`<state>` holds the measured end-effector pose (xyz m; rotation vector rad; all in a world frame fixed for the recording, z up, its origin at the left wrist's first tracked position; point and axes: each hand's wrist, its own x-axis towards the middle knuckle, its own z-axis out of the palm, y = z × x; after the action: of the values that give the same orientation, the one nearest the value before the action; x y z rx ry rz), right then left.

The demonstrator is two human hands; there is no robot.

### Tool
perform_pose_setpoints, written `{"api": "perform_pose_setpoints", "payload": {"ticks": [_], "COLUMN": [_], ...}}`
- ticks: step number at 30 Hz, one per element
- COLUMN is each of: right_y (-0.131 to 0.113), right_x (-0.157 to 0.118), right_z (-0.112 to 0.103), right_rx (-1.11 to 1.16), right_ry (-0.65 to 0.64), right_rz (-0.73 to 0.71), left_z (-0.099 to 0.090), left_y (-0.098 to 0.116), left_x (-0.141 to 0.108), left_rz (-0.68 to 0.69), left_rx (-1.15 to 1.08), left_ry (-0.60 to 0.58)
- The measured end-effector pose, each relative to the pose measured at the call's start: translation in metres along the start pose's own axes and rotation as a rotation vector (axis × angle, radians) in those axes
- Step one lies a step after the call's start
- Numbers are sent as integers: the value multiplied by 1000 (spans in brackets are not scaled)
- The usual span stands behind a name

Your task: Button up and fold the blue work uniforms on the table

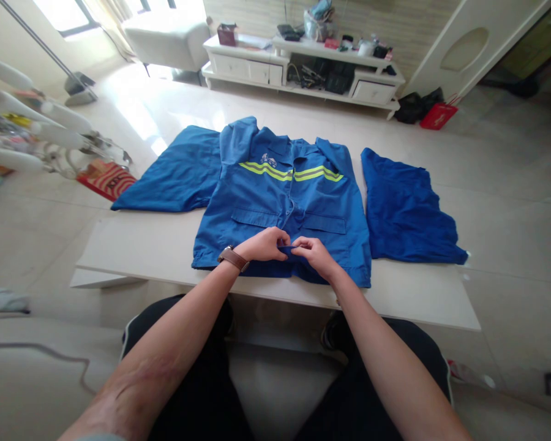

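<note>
A blue work jacket (266,190) with a yellow and grey reflective stripe lies spread on the white table, its collar at the far side. My left hand (267,243), with a brown-strapped watch on the wrist, pinches the jacket's front edge near the lower hem. Close beside it, my right hand (314,252) pinches the same lifted bit of cloth. The fingertips partly hide what they grip. To the left lies a folded blue garment (174,168); to the right is a darker blue cloth (404,208) with an uneven edge.
The white table (133,245) has its near edge just in front of my knees. On the left stand a red KFC bag (106,179) and white thread cones (64,116). A white TV cabinet (243,67) and a red bag (439,114) are across the floor.
</note>
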<state>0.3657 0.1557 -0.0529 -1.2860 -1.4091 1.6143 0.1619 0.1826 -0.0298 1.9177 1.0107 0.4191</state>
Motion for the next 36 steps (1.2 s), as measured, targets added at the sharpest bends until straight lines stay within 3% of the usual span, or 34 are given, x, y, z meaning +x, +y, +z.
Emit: {"api": "perform_pose_setpoints", "payload": {"ticks": [2,5,7,10,12,14,16,19,22,28,32,36], "right_y": [-3,-7,-6,-2,2,4,6,7,7,2,-5,-5], "right_x": [-1,-1,0,-2,-5,-8,-12,-19,-27,-35,-34,-32], "right_z": [-2,-5,-6,-4,-2,1,5,15,30,47,43,37], "right_rx": [54,142,96,-157,-310,-422,-583,-937,-1229,-1367,-1336,-1125], "right_ry": [14,24,30,22,-100,-262,-350,-360,-375,-399,-471,-607], "right_rz": [23,75,72,-11,-43,-53,-80,-146,-172,-106,-26,-12], "left_z": [-2,-7,-10,-9,-7,-4,0,7,15,28,27,22], "left_y": [4,9,8,-2,-11,-18,-22,-22,-20,-18,-14,-9], "left_x": [-2,-7,-8,-7,-4,-3,-3,-4,-2,2,3,4], "left_rz": [-2,-32,-91,-185,-246,-296,-321,-340,-363,-412,-433,-462], "left_rx": [-48,-163,-209,-157,-52,85,213,319,331,396,418,318], "left_ry": [-63,-287,-353,-195,-46,28,-6,-74,-33,18,-108,-374]}}
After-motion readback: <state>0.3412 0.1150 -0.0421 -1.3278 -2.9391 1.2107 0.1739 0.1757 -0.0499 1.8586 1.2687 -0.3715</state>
